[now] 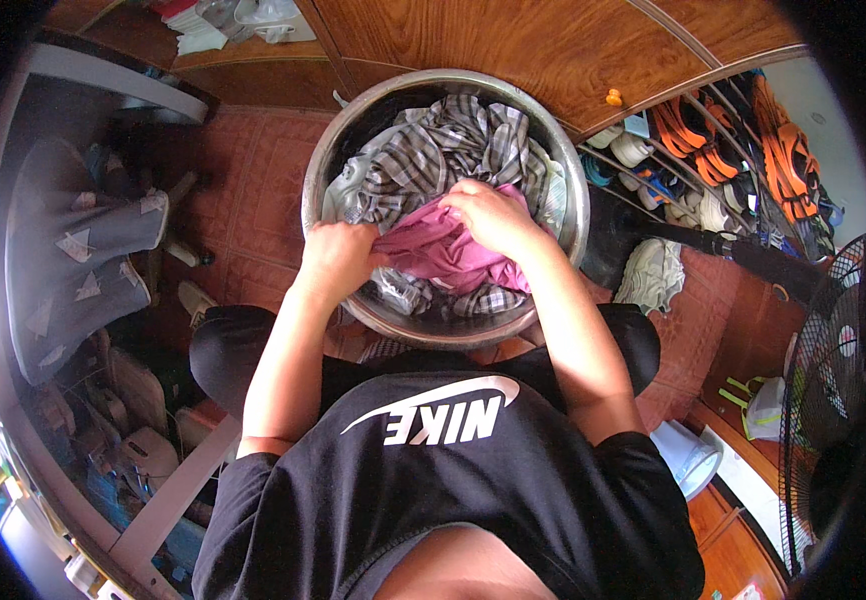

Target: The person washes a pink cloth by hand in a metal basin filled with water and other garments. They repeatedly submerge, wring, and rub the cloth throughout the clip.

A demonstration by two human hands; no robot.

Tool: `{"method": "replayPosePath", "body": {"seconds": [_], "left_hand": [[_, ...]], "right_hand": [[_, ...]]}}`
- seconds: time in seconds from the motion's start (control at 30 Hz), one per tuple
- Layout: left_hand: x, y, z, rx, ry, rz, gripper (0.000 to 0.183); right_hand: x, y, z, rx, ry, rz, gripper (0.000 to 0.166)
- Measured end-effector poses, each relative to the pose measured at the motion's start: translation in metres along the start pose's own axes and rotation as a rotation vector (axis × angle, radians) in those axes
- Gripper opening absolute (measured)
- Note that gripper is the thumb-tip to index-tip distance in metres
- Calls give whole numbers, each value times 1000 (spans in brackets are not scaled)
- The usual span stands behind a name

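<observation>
A large round metal basin (pixel 578 202) stands before me, filled with clothes. My left hand (pixel 339 259) is closed on one end of a pink cloth garment (pixel 448 251) at the basin's left side. Over the same garment, nearer the basin's middle, lies my right hand (pixel 491 217), its fingers bent and pinching a fold of it. Behind the pink cloth is a bunched plaid garment (pixel 410 161) in dark and pale checks. A pale garment (pixel 343 191) shows along the left wall, and more checked cloth (pixel 489 300) lies at the near side.
Wooden cabinet doors (pixel 478 37) rise just beyond the basin. At the right are a shoe rack (pixel 692 157) with sandals and shoes, a pale sneaker (pixel 652 274) on the floor and a black mesh fan (pixel 823 375). A grey frame (pixel 178 480) stands at the left.
</observation>
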State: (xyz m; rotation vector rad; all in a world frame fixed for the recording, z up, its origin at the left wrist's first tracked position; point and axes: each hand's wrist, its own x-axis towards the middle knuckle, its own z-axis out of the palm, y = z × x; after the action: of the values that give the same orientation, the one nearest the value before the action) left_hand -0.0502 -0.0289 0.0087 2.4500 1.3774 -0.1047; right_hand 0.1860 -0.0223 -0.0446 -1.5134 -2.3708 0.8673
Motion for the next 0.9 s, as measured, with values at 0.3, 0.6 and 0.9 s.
{"method": "replayPosePath", "body": {"seconds": [0.3, 0.6, 0.9], "left_hand": [[-9, 15, -55, -485, -37, -179, 28], [5, 11, -22, -277, -121, -80, 27], [10, 15, -42, -447, 34, -186, 24]], "right_hand": [[-27, -22, -54, 90, -218, 340, 20], [-35, -35, -63, 30, 298, 246, 21], [-30, -25, -62, 663, 352, 143, 12]]}}
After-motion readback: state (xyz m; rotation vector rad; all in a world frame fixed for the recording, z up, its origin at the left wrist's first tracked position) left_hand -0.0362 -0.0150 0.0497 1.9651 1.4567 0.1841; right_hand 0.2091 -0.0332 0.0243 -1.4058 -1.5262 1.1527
